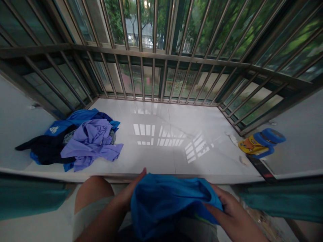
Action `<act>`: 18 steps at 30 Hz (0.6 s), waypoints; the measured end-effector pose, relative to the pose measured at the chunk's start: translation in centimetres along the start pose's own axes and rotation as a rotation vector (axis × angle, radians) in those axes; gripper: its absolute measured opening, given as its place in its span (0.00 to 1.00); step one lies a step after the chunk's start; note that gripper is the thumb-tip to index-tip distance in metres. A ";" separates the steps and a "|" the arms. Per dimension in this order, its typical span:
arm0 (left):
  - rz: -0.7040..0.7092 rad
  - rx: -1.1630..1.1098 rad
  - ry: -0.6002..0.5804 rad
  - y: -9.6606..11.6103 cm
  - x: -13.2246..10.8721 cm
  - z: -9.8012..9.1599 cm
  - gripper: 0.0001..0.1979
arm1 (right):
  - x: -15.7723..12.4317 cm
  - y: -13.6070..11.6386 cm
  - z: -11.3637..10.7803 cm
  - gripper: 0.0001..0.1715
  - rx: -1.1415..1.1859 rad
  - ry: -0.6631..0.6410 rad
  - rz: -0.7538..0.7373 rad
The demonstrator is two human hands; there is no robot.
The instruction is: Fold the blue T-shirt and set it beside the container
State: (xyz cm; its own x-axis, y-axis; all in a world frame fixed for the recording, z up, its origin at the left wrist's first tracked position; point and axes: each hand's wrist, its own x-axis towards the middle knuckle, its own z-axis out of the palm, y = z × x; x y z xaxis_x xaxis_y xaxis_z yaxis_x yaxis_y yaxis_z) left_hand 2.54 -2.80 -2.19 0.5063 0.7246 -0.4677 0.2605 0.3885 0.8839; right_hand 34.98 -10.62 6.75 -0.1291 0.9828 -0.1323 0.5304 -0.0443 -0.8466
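Note:
A bright blue garment hangs between my two hands above my lap, its fabric bunched and partly folded over. At its left edge is my left hand, thumb pointing up and the other fingers hidden by the cloth. My right hand pinches the right end, where an opening in the fabric shows; its thumb lies at the front. A darker blue part with a thin yellow-green line hangs beneath that hand. What kind of garment it is, I cannot tell.
On the white tiled ledge, a pile of clothes lies at left, with a purple garment on top of blue and black ones. A blue and yellow bottle and a dark flat object are at right. Metal window bars close off the back.

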 end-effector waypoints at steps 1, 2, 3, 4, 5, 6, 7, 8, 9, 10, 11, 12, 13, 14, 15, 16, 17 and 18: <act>0.076 0.037 -0.076 0.0 -0.3 0.0 0.35 | 0.0 0.0 -0.4 0.25 0.012 0.070 0.010; 0.149 0.072 -0.139 0.1 -0.5 0.1 0.34 | 0.0 -0.1 -0.6 0.27 0.026 0.110 0.018; 0.206 0.122 -0.175 0.2 -0.7 0.3 0.34 | 0.1 -0.4 -0.7 0.28 0.035 0.124 0.022; 0.232 0.195 -0.166 0.3 -0.7 0.7 0.37 | 0.1 -0.7 -0.6 0.28 0.040 0.123 0.016; 0.227 0.283 -0.110 0.3 -0.5 1.3 0.36 | 0.0 -1.0 -0.5 0.29 0.042 0.114 0.003; 0.210 0.383 -0.022 0.2 -0.1 1.9 0.29 | 0.0 -1.4 -0.2 0.28 0.041 0.102 -0.011; 0.178 0.482 0.079 -0.1 0.4 2.5 0.20 | -0.1 -1.7 0.0 0.28 0.040 0.090 -0.018; 0.138 0.569 0.180 -0.5 1.0 3.0 0.11 | -0.2 -1.9 0.3 0.27 0.043 0.088 -0.020; 0.108 0.642 0.267 -1.0 1.7 3.2 0.05 | -0.4 -2.2 0.5 0.27 0.051 0.096 -0.022; 0.093 0.700 0.343 -1.5 2.3 3.2 0.07 | -0.5 -2.4 0.6 0.27 0.062 0.106 -0.020; 0.096 0.741 0.411 -1.9 2.7 2.9 0.11 | -0.7 -2.5 0.5 0.28 0.075 0.117 -0.019; 0.121 0.759 0.474 -2.3 3.0 2.5 0.15 | -0.8 -2.6 0.4 0.28 0.090 0.123 -0.021; 0.164 0.751 0.519 -2.5 3.1 1.8 0.18 | -0.9 -2.8 0.2 0.29 0.104 0.126 -0.027; 0.216 0.718 0.538 -2.5 3.1 1.2 0.19 | -1.0 -2.9 -0.1 0.28 0.115 0.126 -0.032; 0.261 0.668 0.513 -2.4 2.9 0.5 0.19 | -1.1 -3.1 -0.3 0.28 0.121 0.120 -0.034; 0.291 0.611 0.445 -2.2 2.6 0.0 0.17 | -1.2 -3.2 -0.5 0.27 0.124 0.112 -0.037; 0.303 0.560 0.336 -2.0 2.3 -0.5 0.20 | -1.3 -3.4 -0.6 0.25 0.125 0.100 -0.041; 0.297 0.521 0.193 -1.8 2.0 -0.7 0.31 | -1.4 -3.5 -0.7 0.24 0.127 0.088 -0.043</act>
State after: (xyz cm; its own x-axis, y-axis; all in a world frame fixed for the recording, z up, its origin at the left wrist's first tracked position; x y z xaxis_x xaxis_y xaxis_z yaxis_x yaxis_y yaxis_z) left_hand 2.47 -1.66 -4.67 0.4736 0.8675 -0.1518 0.5229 -0.1383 0.8411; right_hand 33.86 -11.71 10.21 -0.0725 0.9959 -0.0539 0.4147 -0.0191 -0.9097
